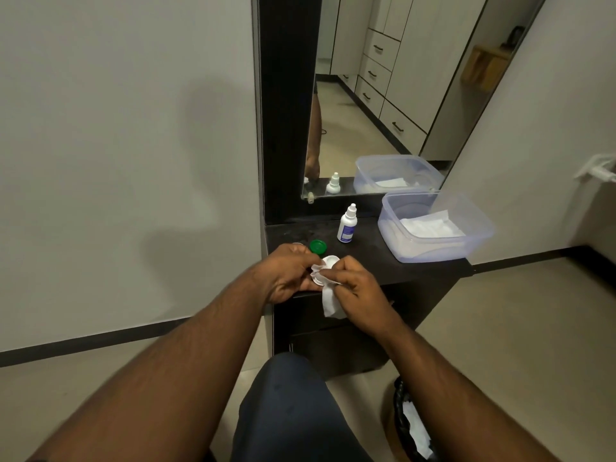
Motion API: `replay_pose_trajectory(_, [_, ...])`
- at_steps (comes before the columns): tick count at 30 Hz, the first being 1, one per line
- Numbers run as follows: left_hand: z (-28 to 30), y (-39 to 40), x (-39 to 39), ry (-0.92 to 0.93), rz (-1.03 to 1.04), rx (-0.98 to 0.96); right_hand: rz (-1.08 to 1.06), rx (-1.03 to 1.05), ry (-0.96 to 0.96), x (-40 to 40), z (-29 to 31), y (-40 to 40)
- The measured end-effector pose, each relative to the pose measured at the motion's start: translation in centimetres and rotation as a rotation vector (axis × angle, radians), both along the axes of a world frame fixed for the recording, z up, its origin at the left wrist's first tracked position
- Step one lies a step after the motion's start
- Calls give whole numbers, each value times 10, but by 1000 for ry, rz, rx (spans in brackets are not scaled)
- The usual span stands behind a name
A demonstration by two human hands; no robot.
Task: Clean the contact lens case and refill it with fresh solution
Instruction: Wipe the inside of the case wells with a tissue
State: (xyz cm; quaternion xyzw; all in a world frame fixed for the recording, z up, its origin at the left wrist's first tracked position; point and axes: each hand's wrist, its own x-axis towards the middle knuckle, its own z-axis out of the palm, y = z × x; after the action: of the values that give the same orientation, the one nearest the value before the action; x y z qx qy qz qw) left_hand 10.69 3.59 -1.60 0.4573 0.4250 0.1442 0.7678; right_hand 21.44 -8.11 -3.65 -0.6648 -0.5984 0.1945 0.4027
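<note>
**Wiping out the lens case at the dresser**

Pale walls and a tall mirror frame a small dark dresser top, where everything for the job sits within arm's reach of the seated person.

Largest on that top is a clear plastic tub at the right, holding folded white tissues, likely the supply for drying. On the floor at the lower right stands a black bin with white paper in it, handy for used wipes.

Near the mirror stands the solution bottle, upright and capped, apart from the hands; the refill looks not yet begun.

Over the front edge, the left hand curls its fingers round the white lens case, steadying it. The right hand pinches a white tissue against the case, its loose end hanging below, which reads as wiping a well dry.

Just behind the hands, a green cap lies on the dresser top, set aside so the well is open. A second cap may sit by the left knuckles; I cannot tell.
</note>
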Motion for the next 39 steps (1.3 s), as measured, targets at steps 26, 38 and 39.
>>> replay_pose_trajectory(26, [0,0,-1,-11,-9,-24,-67,59,96,-8,-7,-3])
replay_pose_trajectory(38, [3,-1,-1,7,9,-26,-29,8,66,-2,-3,-2])
replay_pose_trajectory(39, [3,-2,-2,7,5,-25,-20,-10,73,1,-2,-1])
